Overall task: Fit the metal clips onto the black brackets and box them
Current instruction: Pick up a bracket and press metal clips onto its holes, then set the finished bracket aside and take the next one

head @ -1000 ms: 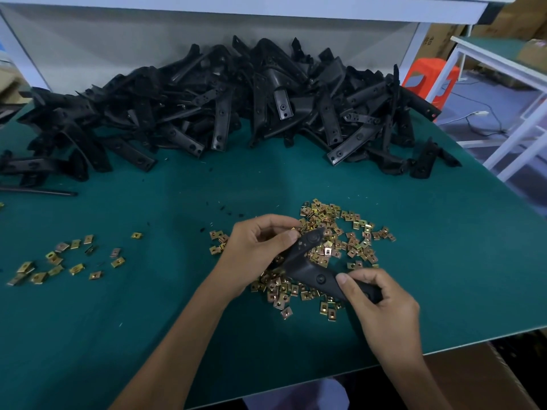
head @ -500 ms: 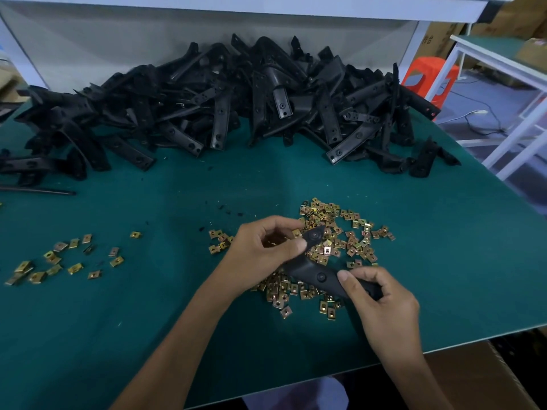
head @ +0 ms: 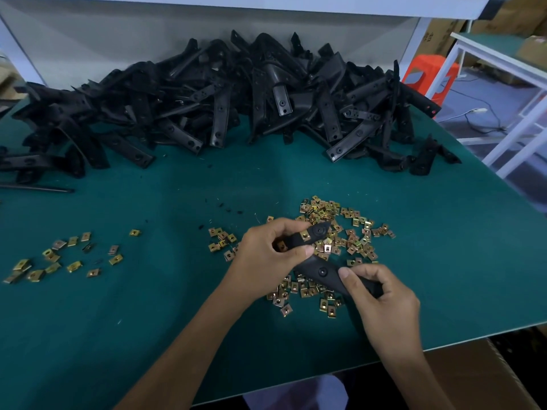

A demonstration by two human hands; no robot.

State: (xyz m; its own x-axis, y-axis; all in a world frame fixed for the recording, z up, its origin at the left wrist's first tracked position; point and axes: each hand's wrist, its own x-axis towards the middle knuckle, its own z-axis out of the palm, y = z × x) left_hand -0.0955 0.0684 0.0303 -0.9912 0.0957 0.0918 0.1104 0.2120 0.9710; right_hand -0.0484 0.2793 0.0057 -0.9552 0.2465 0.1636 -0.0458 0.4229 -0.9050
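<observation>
My left hand (head: 266, 255) reaches in from the lower left on a bare forearm. Its fingers are curled over the upper end of the black bracket (head: 321, 272), thumb pressed across it. My right hand (head: 384, 303) comes up from the lower right, its back towards me, thumb and curled fingers pinching the lower end.
</observation>
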